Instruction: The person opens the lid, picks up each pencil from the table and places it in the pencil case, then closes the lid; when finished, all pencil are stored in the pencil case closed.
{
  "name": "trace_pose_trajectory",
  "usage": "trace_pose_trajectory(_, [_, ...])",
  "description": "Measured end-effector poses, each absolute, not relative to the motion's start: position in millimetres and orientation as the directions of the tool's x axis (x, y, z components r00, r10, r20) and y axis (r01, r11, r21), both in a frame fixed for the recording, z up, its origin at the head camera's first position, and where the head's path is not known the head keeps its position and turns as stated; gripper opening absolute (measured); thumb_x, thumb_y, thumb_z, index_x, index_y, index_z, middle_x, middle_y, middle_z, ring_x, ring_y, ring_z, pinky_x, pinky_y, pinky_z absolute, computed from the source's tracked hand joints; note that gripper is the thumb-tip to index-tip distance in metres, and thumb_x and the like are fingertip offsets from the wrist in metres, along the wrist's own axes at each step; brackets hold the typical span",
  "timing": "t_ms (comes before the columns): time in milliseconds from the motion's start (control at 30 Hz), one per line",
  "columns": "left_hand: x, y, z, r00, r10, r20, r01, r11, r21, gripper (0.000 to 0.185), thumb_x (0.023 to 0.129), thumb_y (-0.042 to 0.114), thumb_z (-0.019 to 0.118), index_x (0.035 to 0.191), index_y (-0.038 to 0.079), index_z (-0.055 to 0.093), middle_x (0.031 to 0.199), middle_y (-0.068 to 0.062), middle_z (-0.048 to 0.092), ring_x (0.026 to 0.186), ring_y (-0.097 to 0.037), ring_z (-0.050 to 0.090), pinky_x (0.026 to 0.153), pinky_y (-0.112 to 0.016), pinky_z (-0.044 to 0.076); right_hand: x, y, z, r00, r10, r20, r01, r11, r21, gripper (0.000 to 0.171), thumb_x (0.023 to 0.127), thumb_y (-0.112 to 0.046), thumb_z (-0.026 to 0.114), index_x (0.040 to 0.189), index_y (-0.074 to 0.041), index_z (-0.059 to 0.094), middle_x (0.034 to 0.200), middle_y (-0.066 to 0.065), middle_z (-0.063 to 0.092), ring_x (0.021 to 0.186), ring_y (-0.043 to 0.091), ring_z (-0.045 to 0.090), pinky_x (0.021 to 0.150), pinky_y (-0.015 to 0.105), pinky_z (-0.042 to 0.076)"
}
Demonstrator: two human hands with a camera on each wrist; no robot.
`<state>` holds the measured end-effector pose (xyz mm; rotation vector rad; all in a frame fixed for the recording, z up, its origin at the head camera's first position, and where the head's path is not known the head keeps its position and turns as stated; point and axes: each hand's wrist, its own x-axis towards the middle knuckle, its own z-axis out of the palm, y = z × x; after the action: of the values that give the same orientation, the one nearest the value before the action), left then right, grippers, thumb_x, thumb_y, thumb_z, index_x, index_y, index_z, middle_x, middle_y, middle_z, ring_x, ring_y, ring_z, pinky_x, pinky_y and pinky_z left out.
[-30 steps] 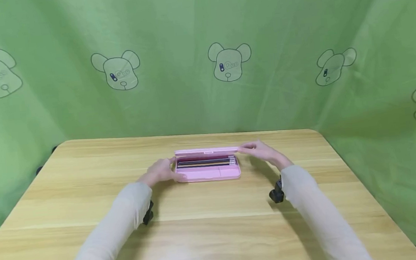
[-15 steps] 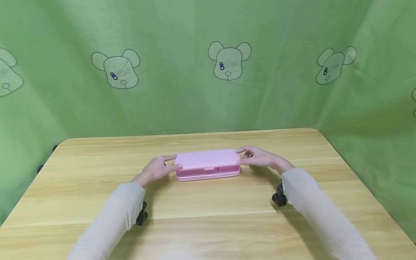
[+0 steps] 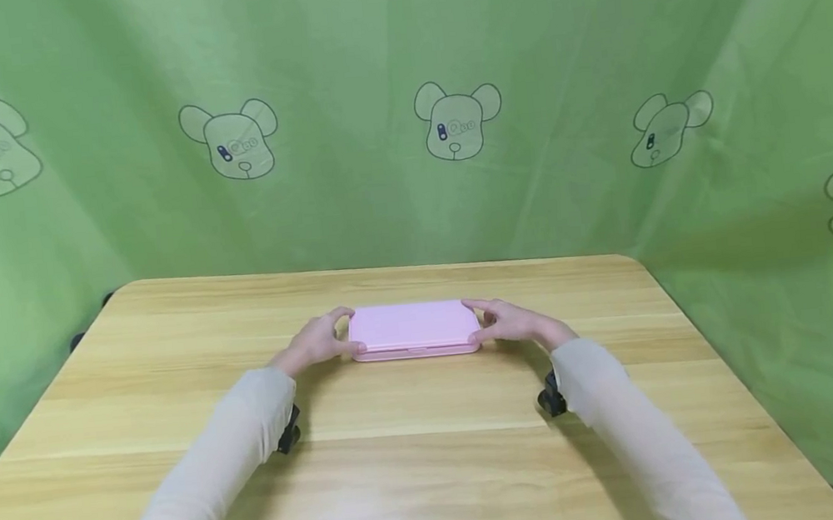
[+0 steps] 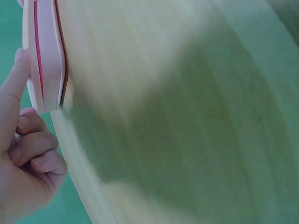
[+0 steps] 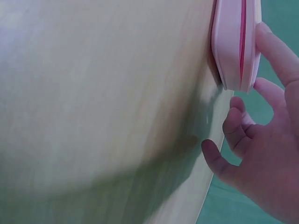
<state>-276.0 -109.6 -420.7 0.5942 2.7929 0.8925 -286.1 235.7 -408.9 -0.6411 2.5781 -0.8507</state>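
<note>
A pink pencil case (image 3: 415, 325) lies flat on the table, its lid down over the base. In both wrist views a thin dark-pink line runs between lid and base. The pencils inside are hidden. My left hand (image 3: 316, 341) holds the case's left end, thumb at the front corner and a finger at the back corner; its other fingers are curled in the left wrist view. At the right end, my right hand (image 3: 511, 321) holds the lid between thumb and forefinger, the remaining fingers bent off the case in the right wrist view.
The wooden table (image 3: 421, 460) extends around the case on every side. Behind it and at both sides hangs a green curtain (image 3: 351, 208) with bear-head prints. A dark wrist camera (image 3: 552, 398) sits under the right sleeve.
The lid has swung down toward me from raised, covering the pencils and narrowing the front gap to a seam. My left hand has shifted onto the lid's end; the right has followed the lid down.
</note>
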Motion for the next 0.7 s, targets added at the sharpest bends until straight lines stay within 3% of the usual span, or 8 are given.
trace_pose_trajectory(100, [-275.6,-107.6,-421.7,-0.906,0.424,-0.024,0.322,0.722,0.612,0.077,0.078,0.029,0.071,0.140,0.003,0.033,0.104,-0.024,0.060,0.085,-0.025,0.056,0.089,-0.042,0.045,-284.5,236.4,-408.0,-0.837,-0.509,-0.199,-0.298,0.730,-0.615,0.078,0.081,-0.026,0.068,0.142,-0.001,0.026,0.074,0.004,0.041,0.068,0.016,0.037,0.060,0.025,0.034])
trace_pose_trajectory(200, [-274.3,-100.5,-421.9,-0.902,0.428,-0.060,0.288,0.699,0.655,0.074,0.080,0.024,0.069,0.141,0.004,0.032,0.072,-0.012,0.053,0.056,-0.014,0.042,0.071,-0.035,0.047,-279.8,239.5,-405.9,-0.833,-0.519,-0.194,-0.315,0.731,-0.605,0.078,0.081,-0.024,0.069,0.141,0.001,0.027,0.064,0.001,0.036,0.060,0.015,0.034,0.056,0.024,0.034])
trace_pose_trajectory(233, [-273.8,-97.5,-421.1,-0.903,0.422,-0.078,0.269,0.698,0.663,0.072,0.081,0.024,0.069,0.141,0.005,0.032,0.073,-0.012,0.053,0.057,-0.013,0.039,0.070,-0.034,0.046,-277.8,240.9,-404.5,-0.834,-0.515,-0.197,-0.314,0.737,-0.598,0.078,0.081,-0.024,0.069,0.141,0.001,0.027,0.064,0.000,0.034,0.059,0.014,0.034,0.056,0.024,0.033])
trace_pose_trajectory(267, [-273.7,-94.3,-419.7,-0.905,0.413,-0.104,0.243,0.700,0.671,0.072,0.081,0.023,0.069,0.141,0.007,0.032,0.075,-0.012,0.054,0.058,-0.013,0.041,0.071,-0.033,0.046,-276.3,242.5,-403.7,-0.834,-0.514,-0.198,-0.319,0.743,-0.588,0.078,0.081,-0.024,0.069,0.141,0.001,0.026,0.061,-0.001,0.033,0.057,0.013,0.033,0.055,0.023,0.034])
trace_pose_trajectory(333, [-273.8,-87.8,-416.1,-0.904,0.410,-0.124,0.226,0.702,0.675,0.071,0.082,0.022,0.068,0.141,0.008,0.031,0.107,-0.022,0.059,0.082,-0.020,0.055,0.089,-0.036,0.045,-272.9,245.9,-401.3,-0.842,-0.502,-0.198,-0.321,0.760,-0.565,0.077,0.081,-0.024,0.068,0.141,0.001,0.026,0.061,-0.002,0.033,0.056,0.012,0.032,0.055,0.023,0.034])
trace_pose_trajectory(433, [-275.2,-79.5,-409.6,-0.904,0.404,-0.141,0.213,0.711,0.671,0.071,0.082,0.022,0.067,0.142,0.009,0.030,0.143,-0.020,0.030,0.128,-0.030,0.036,0.109,-0.041,0.026,-268.7,248.9,-396.2,-0.859,-0.474,-0.195,-0.319,0.793,-0.519,0.077,0.082,-0.025,0.067,0.141,0.000,0.026,0.062,0.000,0.033,0.056,0.013,0.032,0.055,0.024,0.033])
trace_pose_trajectory(533, [-276.2,-75.1,-406.9,-0.903,0.396,-0.168,0.202,0.734,0.648,0.073,0.083,0.022,0.066,0.143,0.010,0.027,0.145,-0.018,0.028,0.133,-0.032,0.026,0.111,-0.041,0.022,-266.6,248.4,-391.5,-0.862,-0.469,-0.195,-0.334,0.813,-0.477,0.077,0.081,-0.027,0.068,0.141,0.001,0.026,0.067,0.003,0.036,0.060,0.015,0.032,0.057,0.025,0.033])
trace_pose_trajectory(700, [-274.9,-79.9,-411.9,-0.903,0.393,-0.176,0.222,0.776,0.590,0.074,0.083,0.028,0.065,0.143,0.012,0.026,0.144,-0.019,0.029,0.132,-0.032,0.029,0.110,-0.042,0.024,-269.7,245.0,-391.9,-0.843,-0.487,-0.229,-0.354,0.822,-0.446,0.078,0.082,-0.028,0.067,0.141,0.001,0.025,0.072,0.006,0.041,0.065,0.015,0.035,0.060,0.025,0.034])
